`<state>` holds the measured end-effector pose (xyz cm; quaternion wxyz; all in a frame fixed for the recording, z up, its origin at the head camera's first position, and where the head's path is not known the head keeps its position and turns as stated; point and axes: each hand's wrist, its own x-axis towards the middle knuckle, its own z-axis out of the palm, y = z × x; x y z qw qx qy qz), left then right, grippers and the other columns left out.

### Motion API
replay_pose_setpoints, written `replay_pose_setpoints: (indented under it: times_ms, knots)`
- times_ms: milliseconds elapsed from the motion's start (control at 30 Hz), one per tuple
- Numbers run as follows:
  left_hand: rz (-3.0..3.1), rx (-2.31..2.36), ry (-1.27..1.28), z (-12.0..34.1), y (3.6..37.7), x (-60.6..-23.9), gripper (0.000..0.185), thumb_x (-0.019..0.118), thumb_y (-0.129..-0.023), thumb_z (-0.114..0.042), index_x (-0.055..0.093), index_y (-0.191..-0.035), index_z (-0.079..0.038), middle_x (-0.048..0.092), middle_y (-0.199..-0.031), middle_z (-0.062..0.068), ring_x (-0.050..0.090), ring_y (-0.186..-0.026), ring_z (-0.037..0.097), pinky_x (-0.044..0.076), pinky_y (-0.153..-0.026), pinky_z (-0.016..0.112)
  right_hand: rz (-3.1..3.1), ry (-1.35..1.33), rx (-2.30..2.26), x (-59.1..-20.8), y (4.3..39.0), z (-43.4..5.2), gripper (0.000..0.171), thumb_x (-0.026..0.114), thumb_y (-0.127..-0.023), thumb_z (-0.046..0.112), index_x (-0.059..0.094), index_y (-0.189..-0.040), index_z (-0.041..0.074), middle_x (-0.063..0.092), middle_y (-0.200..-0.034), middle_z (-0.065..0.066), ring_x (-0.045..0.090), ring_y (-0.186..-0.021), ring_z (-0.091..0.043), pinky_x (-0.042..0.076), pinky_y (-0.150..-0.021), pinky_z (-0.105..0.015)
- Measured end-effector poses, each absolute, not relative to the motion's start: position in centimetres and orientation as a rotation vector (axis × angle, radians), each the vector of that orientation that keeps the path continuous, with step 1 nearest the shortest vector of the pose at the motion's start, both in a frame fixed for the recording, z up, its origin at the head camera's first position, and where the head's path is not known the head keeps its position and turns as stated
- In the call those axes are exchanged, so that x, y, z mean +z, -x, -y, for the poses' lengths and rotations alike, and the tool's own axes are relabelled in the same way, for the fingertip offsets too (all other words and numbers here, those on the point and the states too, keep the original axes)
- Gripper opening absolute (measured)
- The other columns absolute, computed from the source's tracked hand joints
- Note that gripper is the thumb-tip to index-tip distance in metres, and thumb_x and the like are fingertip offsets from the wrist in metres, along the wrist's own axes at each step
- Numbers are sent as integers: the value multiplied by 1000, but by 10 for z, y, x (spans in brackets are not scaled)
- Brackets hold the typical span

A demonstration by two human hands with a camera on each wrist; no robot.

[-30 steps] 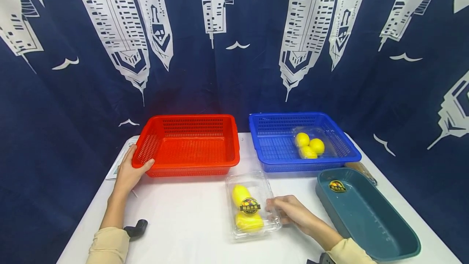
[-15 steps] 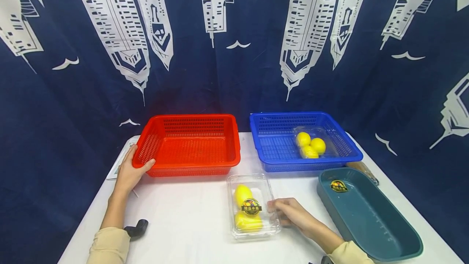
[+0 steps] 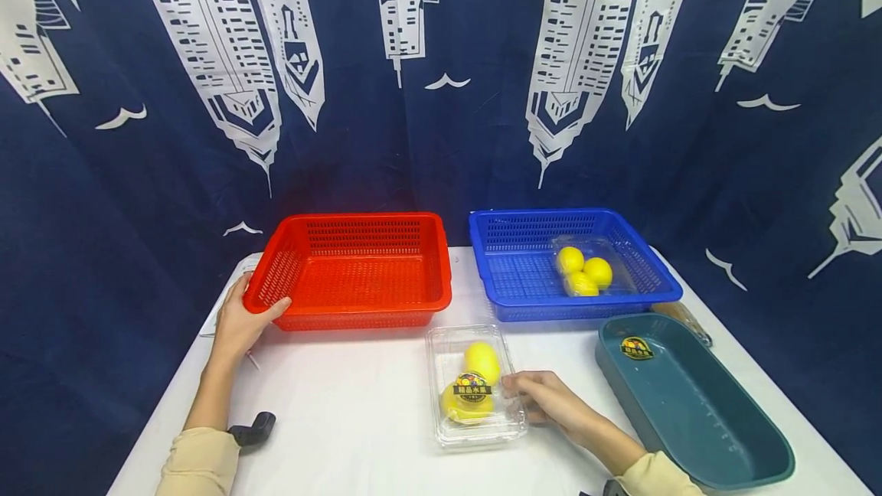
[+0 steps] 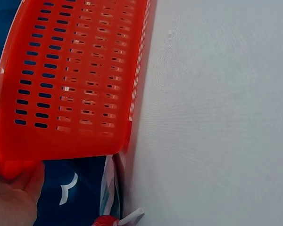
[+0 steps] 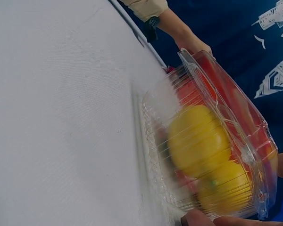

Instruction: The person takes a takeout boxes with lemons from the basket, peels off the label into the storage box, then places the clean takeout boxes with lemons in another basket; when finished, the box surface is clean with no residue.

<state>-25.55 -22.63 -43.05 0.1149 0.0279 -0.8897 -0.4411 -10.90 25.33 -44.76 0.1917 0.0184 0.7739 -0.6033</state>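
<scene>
A: Head view first. What is each hand on?

B: The left hand (image 3: 239, 321), left of centre, grips the near-left corner of the red basket (image 3: 354, 270), thumb curled over the rim; the fingers behind the wall are hidden. The right hand (image 3: 544, 398), low and centre-right, has its fingers curled against the right edge of the clear clamshell box (image 3: 474, 385), which lies on the white table (image 3: 344, 419) below the baskets. Two yellow fruits (image 3: 481, 362) sit inside; a dark label covers part of the lower one.

A: Anything else there?

B: A blue basket (image 3: 524, 270) at centre-right holds another clear pack of yellow fruits (image 3: 582, 272). A teal tray (image 3: 696, 412) lies at lower right, and a thing behind it is mostly hidden.

A: Left wrist view?

B: Only the palm (image 4: 12, 200) shows, lower left, cut off by the frame, pressed under the red basket's corner (image 4: 70, 80). Finger positions are unclear here.

A: Right wrist view?

B: The box (image 5: 212, 155) fills the right half, with blurred fruit inside. Just the fingertips (image 5: 198, 219) show at the bottom edge, touching it.
</scene>
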Motion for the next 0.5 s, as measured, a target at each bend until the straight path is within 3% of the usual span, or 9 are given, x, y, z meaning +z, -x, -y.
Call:
replay_pose_setpoints:
  times_ms: [200, 500]
  knots:
    - [2551, -1273, -136, 222, 249, -428, 96, 73, -82, -40, 22, -154, -2, 34, -150, 29, 40, -132, 47, 35, -110, 62, -2149, -25, -1711, -448, 108, -253, 54, 48, -91, 26, 52, -125, -16, 63, -117, -19, 63, -93, -15, 59, -87, -35]
    - [2388, -1279, -95, 204, 226, -417, 91, 78, -79, -29, 31, -150, -1, 39, -149, 23, 42, -133, 44, 36, -111, 58, -2108, 3, -1745, -449, 108, -255, 54, 48, -94, 25, 49, -126, -18, 61, -120, -23, 64, -97, -18, 58, -89, -38]
